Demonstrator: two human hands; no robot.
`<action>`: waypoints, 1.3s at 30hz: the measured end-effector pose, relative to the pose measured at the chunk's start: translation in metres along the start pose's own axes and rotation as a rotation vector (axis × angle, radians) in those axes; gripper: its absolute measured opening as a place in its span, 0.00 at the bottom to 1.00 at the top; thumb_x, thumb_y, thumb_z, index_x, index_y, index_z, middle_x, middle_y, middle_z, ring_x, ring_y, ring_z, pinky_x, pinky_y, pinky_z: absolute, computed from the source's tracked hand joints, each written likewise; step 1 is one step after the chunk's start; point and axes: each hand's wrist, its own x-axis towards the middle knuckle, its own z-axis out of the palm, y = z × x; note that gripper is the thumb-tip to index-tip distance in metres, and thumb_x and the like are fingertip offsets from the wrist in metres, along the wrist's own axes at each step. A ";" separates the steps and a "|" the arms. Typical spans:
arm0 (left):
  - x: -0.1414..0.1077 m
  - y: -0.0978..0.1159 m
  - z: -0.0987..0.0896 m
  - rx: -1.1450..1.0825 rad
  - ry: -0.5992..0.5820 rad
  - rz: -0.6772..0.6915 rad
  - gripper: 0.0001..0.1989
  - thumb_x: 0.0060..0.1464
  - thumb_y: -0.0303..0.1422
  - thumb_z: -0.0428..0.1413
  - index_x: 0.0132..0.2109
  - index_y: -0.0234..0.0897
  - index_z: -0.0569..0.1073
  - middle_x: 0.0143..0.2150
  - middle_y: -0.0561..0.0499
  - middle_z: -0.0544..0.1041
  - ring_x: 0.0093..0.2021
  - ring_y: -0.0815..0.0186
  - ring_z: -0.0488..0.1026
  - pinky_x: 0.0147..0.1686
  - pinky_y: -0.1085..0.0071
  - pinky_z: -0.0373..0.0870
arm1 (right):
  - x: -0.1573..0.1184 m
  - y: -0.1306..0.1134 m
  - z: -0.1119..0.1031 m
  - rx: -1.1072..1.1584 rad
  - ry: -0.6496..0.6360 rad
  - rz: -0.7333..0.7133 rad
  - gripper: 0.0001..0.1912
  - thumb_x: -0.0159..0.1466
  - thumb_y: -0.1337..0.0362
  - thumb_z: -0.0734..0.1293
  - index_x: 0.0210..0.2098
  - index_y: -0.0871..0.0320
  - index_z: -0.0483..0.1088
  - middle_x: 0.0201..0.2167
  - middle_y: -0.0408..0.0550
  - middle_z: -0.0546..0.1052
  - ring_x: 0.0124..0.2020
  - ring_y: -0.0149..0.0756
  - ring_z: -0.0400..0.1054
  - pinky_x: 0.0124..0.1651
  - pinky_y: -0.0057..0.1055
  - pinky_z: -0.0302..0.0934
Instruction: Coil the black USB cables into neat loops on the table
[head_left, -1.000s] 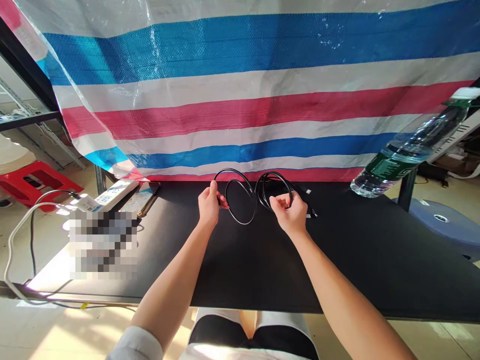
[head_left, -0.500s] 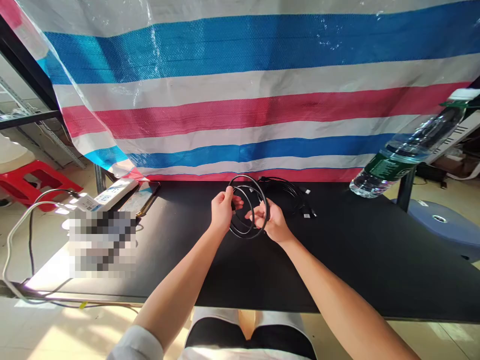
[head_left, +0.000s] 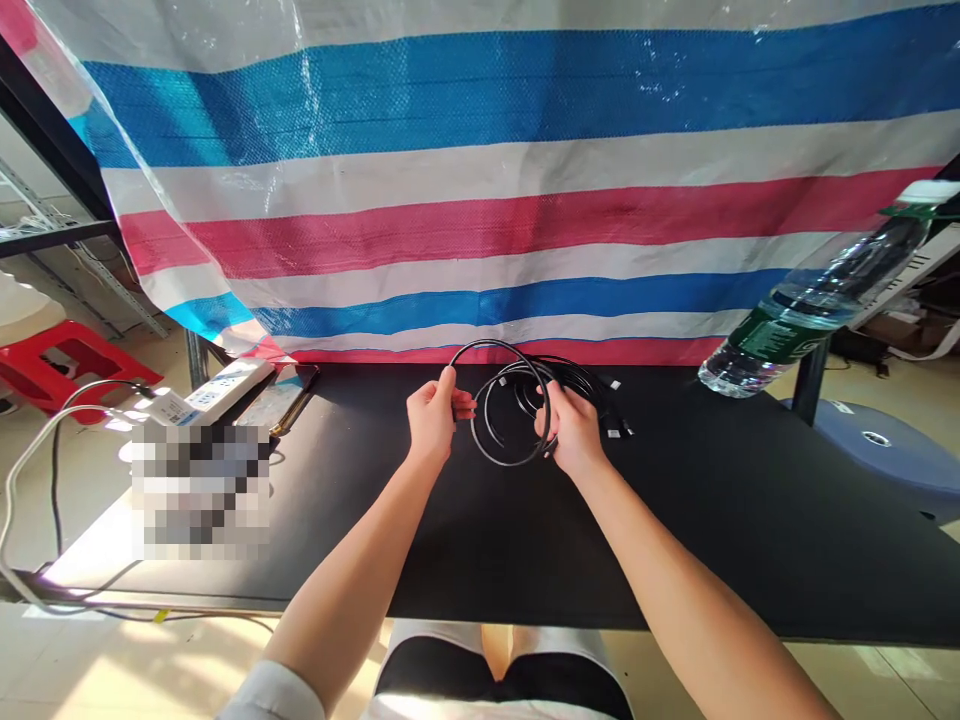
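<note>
Item: black cable (head_left: pixel 504 463), gathered into overlapping loops and held up between both hands, over the far part of the worktop (head_left: pixel 712 510). Left hand (head_left: pixel 431 420): clenched around the upper strand of the outer loop, thumb on top. Right hand (head_left: pixel 574 432): grasping the right side of the loops, fingers curled around the strands. Remainder of the cable: a loose heap on the worktop, just beyond the right hand, with small connector ends (head_left: pixel 613 432) lying at its right side. Also listed: striped blue, white and red tarpaulin (head_left: pixel 480 205) hanging behind the far edge; clear water bottle (head_left: pixel 814 300) with green label, tilted at the far right corner; white power strip (head_left: pixel 225 390) at left; red stool (head_left: pixel 67 360) on the floor.
</note>
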 end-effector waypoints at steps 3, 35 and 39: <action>0.007 0.006 -0.008 0.099 0.110 0.070 0.22 0.46 0.45 0.62 0.17 0.37 0.65 0.15 0.52 0.70 0.16 0.69 0.69 0.17 0.75 0.60 | 0.012 -0.011 -0.014 0.054 0.141 -0.110 0.33 0.50 0.32 0.63 0.16 0.51 0.46 0.07 0.31 0.46 0.09 0.24 0.43 0.11 0.26 0.40; 0.017 0.009 -0.020 1.293 -0.287 -0.188 0.11 0.50 0.33 0.51 0.24 0.36 0.73 0.31 0.40 0.80 0.37 0.54 0.79 0.35 0.67 0.71 | -0.008 0.000 0.010 -1.113 -0.126 0.244 0.17 0.63 0.63 0.59 0.18 0.56 0.66 0.19 0.50 0.75 0.24 0.38 0.72 0.29 0.29 0.60; 0.012 0.010 -0.025 1.648 -0.285 -0.033 0.15 0.53 0.32 0.48 0.43 0.34 0.76 0.48 0.36 0.78 0.53 0.50 0.74 0.48 0.63 0.68 | -0.015 -0.003 0.018 -1.503 -0.185 0.212 0.17 0.66 0.63 0.57 0.35 0.63 0.75 0.37 0.62 0.79 0.42 0.48 0.75 0.38 0.32 0.62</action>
